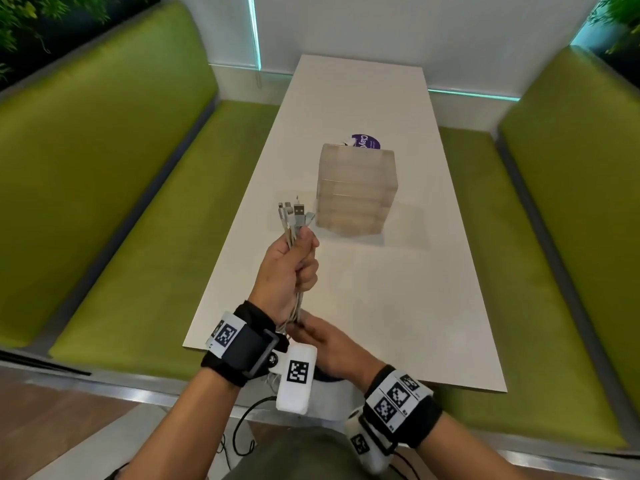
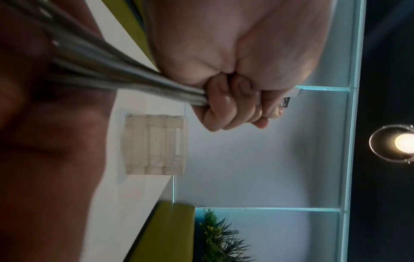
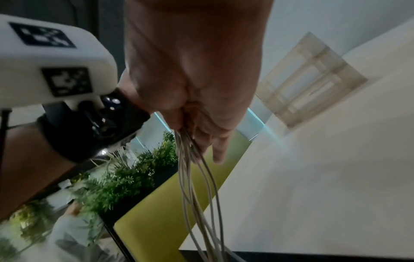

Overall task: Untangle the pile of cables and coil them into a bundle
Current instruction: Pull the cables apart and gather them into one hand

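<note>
The right hand (image 1: 325, 344) pinches the cables (image 3: 195, 177) low down, its grip narrow around the hanging strands. Just above, the left hand (image 1: 289, 271) holds a tight fist grip on the same cables, plugs (image 1: 294, 211) sticking up over the desk (image 1: 398, 289). Beyond stands a pale box (image 1: 355, 188)

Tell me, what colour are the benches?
Green benches, clearest in the head view.
</note>
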### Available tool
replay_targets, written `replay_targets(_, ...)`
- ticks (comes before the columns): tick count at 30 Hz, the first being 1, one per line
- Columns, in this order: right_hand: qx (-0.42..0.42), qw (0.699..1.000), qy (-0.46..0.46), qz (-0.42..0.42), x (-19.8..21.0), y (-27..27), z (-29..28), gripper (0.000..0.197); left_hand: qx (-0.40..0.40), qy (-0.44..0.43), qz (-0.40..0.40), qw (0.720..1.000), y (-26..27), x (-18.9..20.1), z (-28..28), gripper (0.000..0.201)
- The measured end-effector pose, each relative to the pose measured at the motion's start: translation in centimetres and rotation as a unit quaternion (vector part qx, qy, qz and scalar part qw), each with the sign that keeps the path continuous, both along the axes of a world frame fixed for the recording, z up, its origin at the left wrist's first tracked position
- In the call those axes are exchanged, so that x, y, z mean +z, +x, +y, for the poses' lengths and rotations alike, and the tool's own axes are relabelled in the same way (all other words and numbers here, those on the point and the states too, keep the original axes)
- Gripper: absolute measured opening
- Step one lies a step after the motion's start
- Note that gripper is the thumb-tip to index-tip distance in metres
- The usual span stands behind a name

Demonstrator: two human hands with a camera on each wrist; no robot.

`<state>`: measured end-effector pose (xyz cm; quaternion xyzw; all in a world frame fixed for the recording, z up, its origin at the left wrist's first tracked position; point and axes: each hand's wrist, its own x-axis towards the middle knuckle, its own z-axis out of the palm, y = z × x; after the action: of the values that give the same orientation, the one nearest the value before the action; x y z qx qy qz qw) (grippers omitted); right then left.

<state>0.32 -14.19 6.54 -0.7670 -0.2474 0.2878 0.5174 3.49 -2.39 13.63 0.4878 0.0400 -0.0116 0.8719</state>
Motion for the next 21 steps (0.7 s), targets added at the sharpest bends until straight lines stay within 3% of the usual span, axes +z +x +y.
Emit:
replay_targets(2,0.053,0.997,-0.047,-0.007,0.4,1.1,-1.2,0.04,-0.013,0.018,0.003,1.0,-0.1,-0.2,-0.1,0.025)
replay_targets(4,0.076,0.994,-0.081,-0.025,1.1,3.1,-3.2,0.07,-0.027,0.046,-0.001,0.999,-0.3,-0.3,0.0,0.024)
replay_targets(6,-0.006,0.999,0.009,0.031,3.0,5.1,-4.8,0.083,-0.039,0.086,-0.009,0.995,-0.5,-0.5,-0.1,0.024)
replay_targets(9,-0.088,0.98,0.153,0.087,5.8,6.5,-5.4,0.088,-0.065,0.153,-0.032,0.985,-0.6,-0.7,-0.7,0.023)
replay_targets(11,-0.062,0.982,0.164,0.064,7.1,6.7,-4.5,0.077,-0.097,0.229,-0.056,0.967,-0.5,-0.8,-1.3,0.015)
replay_targets(13,-0.08,0.982,0.163,0.055,7.7,6.7,-3.1,0.048,-0.125,0.288,-0.064,0.947,-0.4,-0.7,-1.9,0.008)
replay_targets(15,-0.129,0.976,0.173,0.019,7.8,6.5,-2.2,0.02,-0.127,0.289,-0.046,0.948,-0.3,-0.8,-2.1,0.012)
replay_targets(19,-0.158,0.971,0.181,-0.013,8.2,6.0,-1.6,0.032,-0.119,0.219,-0.022,0.968,-0.5,-0.8,-1.9,0.013)
replay_targets(21,-0.169,0.966,0.194,-0.016,8.9,5.8,-1.3,0.027,-0.116,0.196,-0.025,0.973,-0.6,-0.7,-1.9,0.015)
